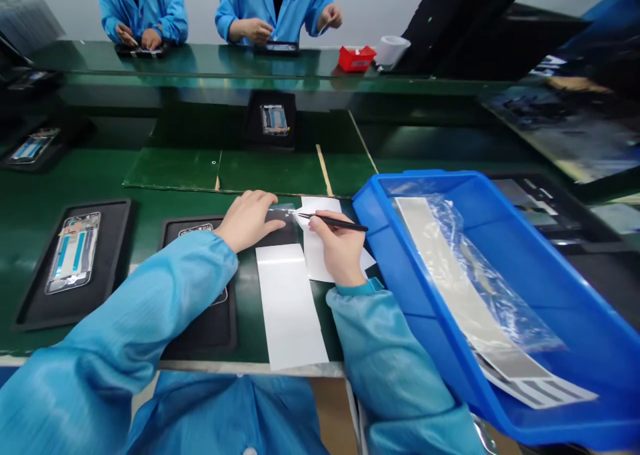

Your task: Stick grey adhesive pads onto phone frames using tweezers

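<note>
Right hand point(337, 248) grips black tweezers point(333, 222) beside a seemingly clear film point(283, 216); left hand point(247, 220) lies flat.

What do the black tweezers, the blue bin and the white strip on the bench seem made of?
The black tweezers look like coated metal or plastic, slim with a dull sheen; the look leaves it open. The blue bin seems glossy moulded plastic, with smooth, seamless walls. The white strip looks like thin matte paper or film.
</note>
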Tool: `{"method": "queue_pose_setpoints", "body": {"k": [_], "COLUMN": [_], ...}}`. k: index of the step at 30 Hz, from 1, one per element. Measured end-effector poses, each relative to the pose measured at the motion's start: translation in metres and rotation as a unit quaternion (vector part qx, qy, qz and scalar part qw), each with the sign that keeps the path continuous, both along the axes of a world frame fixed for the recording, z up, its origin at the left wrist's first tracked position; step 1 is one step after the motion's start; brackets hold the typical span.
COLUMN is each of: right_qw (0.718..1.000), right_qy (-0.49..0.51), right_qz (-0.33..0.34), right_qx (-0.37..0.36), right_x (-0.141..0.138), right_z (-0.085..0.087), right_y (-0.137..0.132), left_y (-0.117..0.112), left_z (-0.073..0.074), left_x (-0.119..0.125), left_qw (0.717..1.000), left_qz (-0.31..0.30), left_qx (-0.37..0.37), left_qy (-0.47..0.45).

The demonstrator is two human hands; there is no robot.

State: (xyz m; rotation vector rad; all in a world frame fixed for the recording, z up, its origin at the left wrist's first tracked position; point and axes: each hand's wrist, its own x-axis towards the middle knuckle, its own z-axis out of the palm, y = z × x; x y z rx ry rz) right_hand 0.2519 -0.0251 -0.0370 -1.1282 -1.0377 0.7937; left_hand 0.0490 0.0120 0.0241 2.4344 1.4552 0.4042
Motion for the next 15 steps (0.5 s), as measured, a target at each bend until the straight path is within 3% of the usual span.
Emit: {"method": "queue_pose_setpoints", "body": {"k": [5, 15], "right_qw": [1.0, 1.0], "right_qy": [-0.007, 0.014], "right_qz": [0.013, 0.023], "right_qx": [-0.002, 0.002], "right_x": [0.003, 0.002], "right_z": [0.001, 0.005], "right_y": [0.0, -0.001], "left_y": [0.023, 0.019], "left_z": [-0.012, -0.016], "left_x": [0.025, 0.02], "left_qw": [0.999, 0.996], "left_qz": [-0.018, -0.064], "left_qx": [-0.039, -0.052], "left_qy": [-0.009, -0.042]}}
